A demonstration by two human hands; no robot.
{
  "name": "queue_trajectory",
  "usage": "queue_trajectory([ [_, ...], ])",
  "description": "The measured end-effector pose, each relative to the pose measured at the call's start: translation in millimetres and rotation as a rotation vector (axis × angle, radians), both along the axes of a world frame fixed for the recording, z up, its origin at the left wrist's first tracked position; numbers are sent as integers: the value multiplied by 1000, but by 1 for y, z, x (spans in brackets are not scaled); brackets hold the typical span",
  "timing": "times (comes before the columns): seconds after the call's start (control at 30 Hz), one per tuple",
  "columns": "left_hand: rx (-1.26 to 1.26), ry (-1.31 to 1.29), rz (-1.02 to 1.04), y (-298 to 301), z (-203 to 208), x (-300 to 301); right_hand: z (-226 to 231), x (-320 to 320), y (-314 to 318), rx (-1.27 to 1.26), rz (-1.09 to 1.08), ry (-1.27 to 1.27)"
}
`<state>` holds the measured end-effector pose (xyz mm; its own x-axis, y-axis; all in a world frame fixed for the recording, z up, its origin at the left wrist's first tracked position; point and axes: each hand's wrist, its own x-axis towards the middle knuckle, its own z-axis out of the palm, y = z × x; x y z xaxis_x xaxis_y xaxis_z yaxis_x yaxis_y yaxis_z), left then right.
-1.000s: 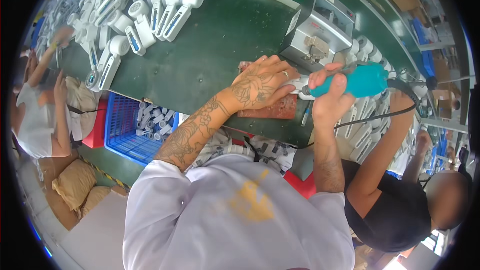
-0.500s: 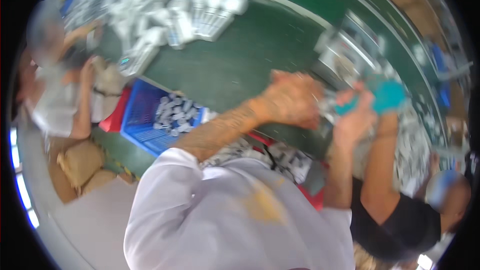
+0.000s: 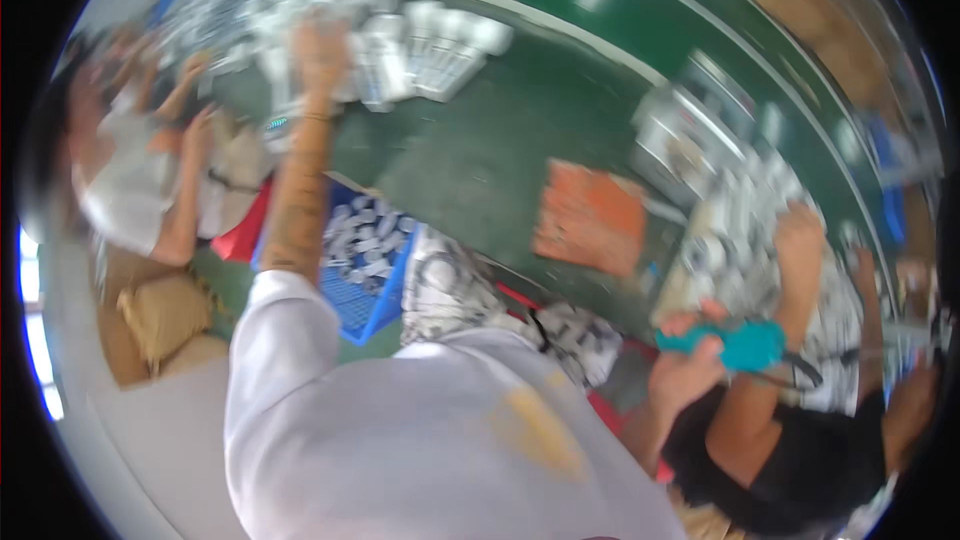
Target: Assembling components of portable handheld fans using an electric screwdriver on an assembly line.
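My left arm stretches to the far left, where my left hand is over a crowd of white parts; motion blurs its fingers. Beside it lie white, round-headed, long-bodied parts in a row. Low on the right, my right hand is closed around a teal hand-held power tool with a dark cord. Between my hands, a flat, worn orange block rests on the green table.
A blue crate of small white pieces stands at the table's near edge. A metal-looking box sits right of the orange block. A co-worker's hand reaches over white parts at right. Another person works at left.
My left hand has swung from mid-table to the far-left white parts, uncovering the orange block. My right hand has drawn back toward me with the teal tool.
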<state>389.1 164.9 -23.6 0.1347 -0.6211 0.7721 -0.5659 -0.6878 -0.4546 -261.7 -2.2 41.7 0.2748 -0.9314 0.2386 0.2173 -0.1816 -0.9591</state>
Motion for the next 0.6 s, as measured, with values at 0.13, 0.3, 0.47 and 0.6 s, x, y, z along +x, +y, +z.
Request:
queue_trajectory([
  [0.13,-542,900,-484,-77,113,-174,21,-2,-3,-49,25,51],
  [0.3,25,969,-1072,-180,91,-400,25,-18,4,-33,-97,79],
  [0.47,384,1050,-1023,-212,51,-546,15,-45,7,-56,-125,-2],
  [0.6,334,946,-1040,-234,17,-560,14,-58,11,-63,-196,-6],
])
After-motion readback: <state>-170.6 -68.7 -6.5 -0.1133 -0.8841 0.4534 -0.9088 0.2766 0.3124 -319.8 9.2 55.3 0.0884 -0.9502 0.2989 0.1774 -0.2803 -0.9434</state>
